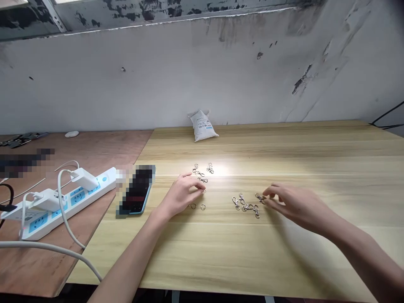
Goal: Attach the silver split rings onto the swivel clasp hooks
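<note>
My left hand (184, 194) is closed in a pinch low over the table, with the edge of a small metal ring (204, 191) showing at its fingertips. Just below it lie loose metal rings (203, 207), partly hidden by the hand. Beyond the fingers are several silver swivel clasps (203, 180), some with rings on them. On the right, my right hand (288, 206) pinches the end of a swivel clasp (260, 198) between thumb and fingers, at or just above the tabletop. Several more swivel clasps (248, 207) lie in a loose group to its left.
A white printed pouch (203, 126) rests by the wall at the table's (315, 151) back edge. Left of my arm lies a phone (137, 191), partly blurred. A white power strip (75, 200) with chargers and cables (65, 206) sits on the brown board (41, 269).
</note>
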A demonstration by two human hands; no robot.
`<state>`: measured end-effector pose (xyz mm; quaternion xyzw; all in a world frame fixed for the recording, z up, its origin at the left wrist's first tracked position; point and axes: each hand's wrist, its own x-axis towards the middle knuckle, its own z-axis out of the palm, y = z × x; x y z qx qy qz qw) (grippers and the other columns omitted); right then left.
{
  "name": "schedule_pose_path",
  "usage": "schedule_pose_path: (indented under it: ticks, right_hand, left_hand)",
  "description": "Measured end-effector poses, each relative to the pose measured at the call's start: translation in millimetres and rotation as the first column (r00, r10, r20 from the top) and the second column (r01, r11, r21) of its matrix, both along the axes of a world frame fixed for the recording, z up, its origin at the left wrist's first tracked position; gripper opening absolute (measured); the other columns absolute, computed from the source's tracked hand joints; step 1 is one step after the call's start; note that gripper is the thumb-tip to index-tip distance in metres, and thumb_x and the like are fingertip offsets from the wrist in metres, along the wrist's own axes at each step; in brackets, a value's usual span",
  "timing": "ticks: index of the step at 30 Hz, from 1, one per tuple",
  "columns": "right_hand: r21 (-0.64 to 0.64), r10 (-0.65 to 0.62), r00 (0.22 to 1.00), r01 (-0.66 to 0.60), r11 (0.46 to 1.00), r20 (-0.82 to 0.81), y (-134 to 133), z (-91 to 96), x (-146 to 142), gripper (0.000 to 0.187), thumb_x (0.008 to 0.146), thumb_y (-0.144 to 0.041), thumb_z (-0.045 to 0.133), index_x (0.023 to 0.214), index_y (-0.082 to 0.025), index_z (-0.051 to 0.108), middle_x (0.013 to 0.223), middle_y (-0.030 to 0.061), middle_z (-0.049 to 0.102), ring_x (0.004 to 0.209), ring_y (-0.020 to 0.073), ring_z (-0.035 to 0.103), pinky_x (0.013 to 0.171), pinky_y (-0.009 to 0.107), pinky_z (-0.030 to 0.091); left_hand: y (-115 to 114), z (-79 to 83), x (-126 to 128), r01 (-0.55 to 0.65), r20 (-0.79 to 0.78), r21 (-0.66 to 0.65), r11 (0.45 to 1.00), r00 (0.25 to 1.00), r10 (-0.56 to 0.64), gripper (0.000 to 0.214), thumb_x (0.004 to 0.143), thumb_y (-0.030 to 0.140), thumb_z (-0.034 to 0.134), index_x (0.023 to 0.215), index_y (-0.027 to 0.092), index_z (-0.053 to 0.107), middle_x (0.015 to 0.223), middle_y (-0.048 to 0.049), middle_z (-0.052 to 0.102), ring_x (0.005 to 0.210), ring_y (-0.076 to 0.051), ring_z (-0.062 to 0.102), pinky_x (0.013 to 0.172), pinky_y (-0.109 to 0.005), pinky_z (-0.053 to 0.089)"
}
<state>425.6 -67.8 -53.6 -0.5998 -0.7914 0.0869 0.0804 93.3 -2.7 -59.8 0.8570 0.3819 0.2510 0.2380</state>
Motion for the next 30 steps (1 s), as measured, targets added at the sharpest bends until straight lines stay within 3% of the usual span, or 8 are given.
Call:
schedule_pose_path:
  ticks: [7, 12, 15, 18, 23, 30]
  right_hand:
    - [-0.023, -0.051, 0.989, 0.055, 0.998, 0.137, 13.3, -2.1, -28.4, 0.014, 0.075, -0.016, 0.050, 0.065, -0.021, 0.059, 0.069, 0.0030, 0.066, 0.058, 0.0172, 0.056, 0.048, 0.027, 0.026]
    - [-0.126, -0.008, 0.993, 0.023, 0.992, 0.114, 28.8, 3.8, -29.2, 0.010, 0.071, -0.018, 0.054, 0.061, -0.021, 0.053, 0.065, 0.0003, 0.064, 0.053, 0.0140, 0.048, 0.049, 0.027, 0.026]
    - [-0.059, 0.006, 0.997, -0.001, 0.998, 0.081, 34.6, 9.6, -33.3, 0.014, 0.074, -0.018, 0.055, 0.060, -0.021, 0.054, 0.066, -0.0006, 0.063, 0.054, 0.0134, 0.050, 0.060, 0.030, 0.036]
    - [0.090, 0.053, 0.996, -0.047, 0.995, -0.073, 38.8, 11.8, -50.2, 0.015, 0.083, -0.026, 0.057, 0.070, -0.022, 0.062, 0.079, 0.0007, 0.066, 0.067, 0.0162, 0.058, 0.075, 0.036, 0.041]
    - [0.267, 0.325, 0.907, -0.254, 0.929, -0.269, 46.3, 1.7, -90.9, 0.010, 0.088, -0.028, 0.061, 0.082, -0.023, 0.067, 0.100, 0.0071, 0.063, 0.092, 0.0211, 0.059, 0.080, 0.037, 0.046]
    - [0.252, 0.384, 0.869, -0.314, 0.915, -0.312, 50.1, -12.3, -107.1, 0.008, 0.089, -0.028, 0.063, 0.084, -0.025, 0.068, 0.116, 0.0079, 0.060, 0.111, 0.0245, 0.055, 0.091, 0.045, 0.045]
  left_hand:
    - [-1.2, -0.6, 2.0, -0.011, -0.016, -0.045, 0.999, 1.000, 0.010, 0.009, 0.088, 0.020, 0.062, 0.081, 0.022, 0.067, 0.083, 0.0054, 0.075, 0.077, -0.013, 0.068, 0.114, -0.047, 0.030]
    - [3.1, -5.7, -1.1, -0.016, -0.024, -0.007, 1.000, 1.000, 0.016, 0.005, 0.084, 0.019, 0.067, 0.079, 0.021, 0.066, 0.094, 0.0006, 0.073, 0.096, -0.018, 0.064, 0.100, -0.045, 0.041]
    - [3.2, -6.6, -1.1, -0.025, -0.014, 0.055, 0.998, 1.000, 0.025, 0.005, 0.084, 0.020, 0.068, 0.078, 0.022, 0.068, 0.109, -0.0023, 0.069, 0.110, -0.022, 0.058, 0.099, -0.045, 0.041]
    - [1.0, -5.1, 0.6, -0.052, 0.017, 0.098, 0.994, 0.999, 0.051, 0.007, 0.085, 0.021, 0.067, 0.079, 0.023, 0.069, 0.121, -0.0033, 0.063, 0.124, -0.024, 0.049, 0.104, -0.046, 0.038]
    - [-2.3, -2.9, 2.9, -0.082, 0.051, 0.078, 0.994, 0.996, 0.078, 0.005, 0.084, 0.025, 0.068, 0.080, 0.024, 0.071, 0.134, -0.0030, 0.056, 0.136, -0.027, 0.038, 0.110, -0.051, 0.033]
    - [-6.2, -3.0, 5.6, -0.041, 0.087, 0.053, 0.998, 0.995, 0.037, 0.004, 0.085, 0.027, 0.069, 0.082, 0.025, 0.072, 0.142, -0.0020, 0.051, 0.142, -0.027, 0.030, 0.115, -0.053, 0.029]
